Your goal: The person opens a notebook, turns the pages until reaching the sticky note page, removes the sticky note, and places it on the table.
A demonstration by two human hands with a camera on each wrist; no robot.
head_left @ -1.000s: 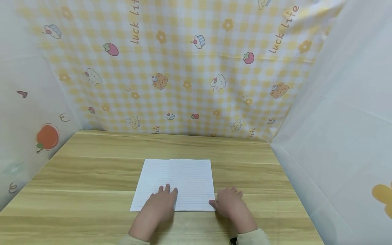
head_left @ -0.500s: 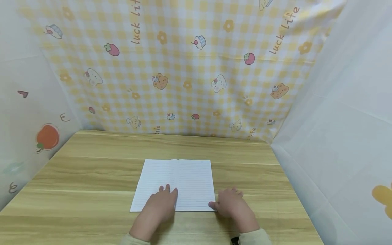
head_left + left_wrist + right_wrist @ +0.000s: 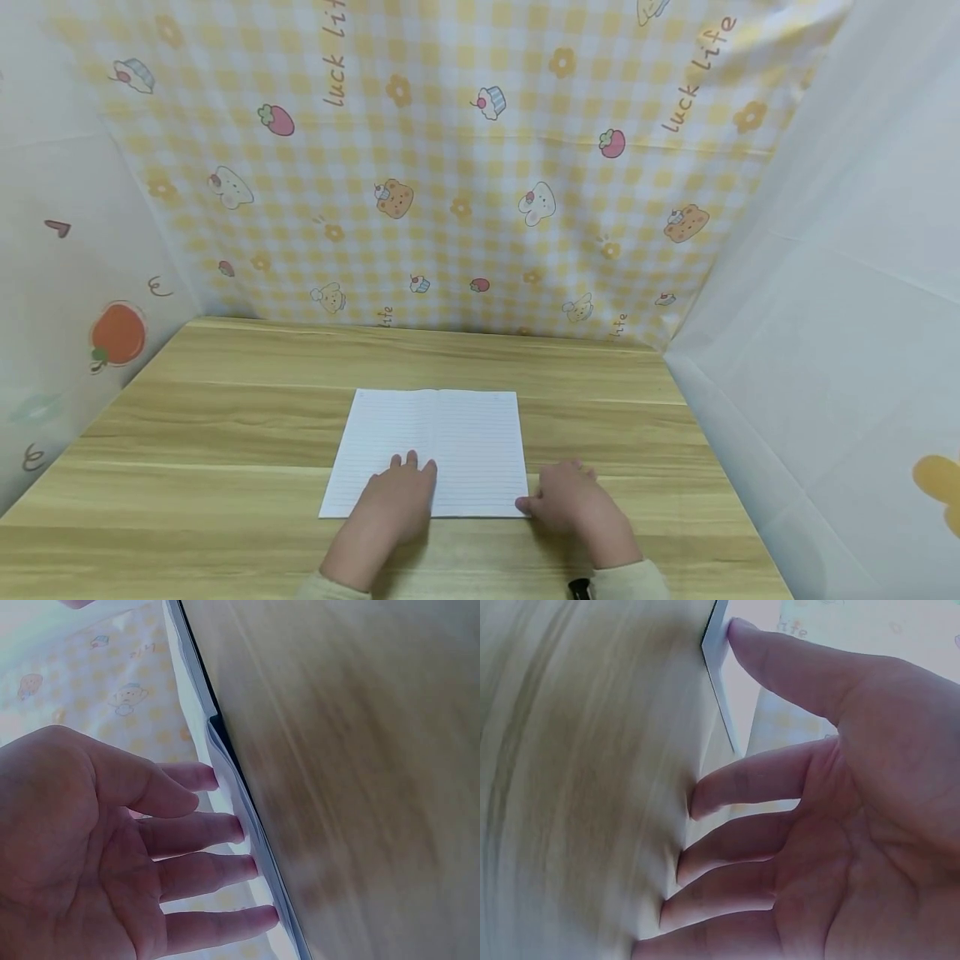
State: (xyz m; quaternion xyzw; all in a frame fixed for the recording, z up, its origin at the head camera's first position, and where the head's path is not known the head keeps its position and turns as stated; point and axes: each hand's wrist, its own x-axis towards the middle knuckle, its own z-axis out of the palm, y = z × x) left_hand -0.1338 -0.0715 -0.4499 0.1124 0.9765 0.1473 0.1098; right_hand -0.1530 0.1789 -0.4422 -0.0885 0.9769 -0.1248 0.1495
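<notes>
An open notebook (image 3: pixel 476 446) with lined white pages lies flat on the wooden table. My left hand (image 3: pixel 397 500) rests on the lower part of its left page, near the fold. In the left wrist view the fingertips of this left hand (image 3: pixel 142 847) touch the paper, with the thumb held off it. To the right of the notebook is my right hand (image 3: pixel 572 500), its thumb on the lower right corner of the right page. The right wrist view shows the other fingers of the right hand (image 3: pixel 817 825) set tip-down on the table, and nothing gripped.
The wooden table (image 3: pixel 225 442) runs back to a yellow checked cloth (image 3: pixel 450 250). White sheets (image 3: pixel 832 333) hang on both sides. A small black object (image 3: pixel 580 588), partly cut off by the frame's bottom edge, is beside the right sleeve.
My right hand has shifted very slightly to the right, its thumb still at the page corner. The left hand and the notebook stay practically in place.
</notes>
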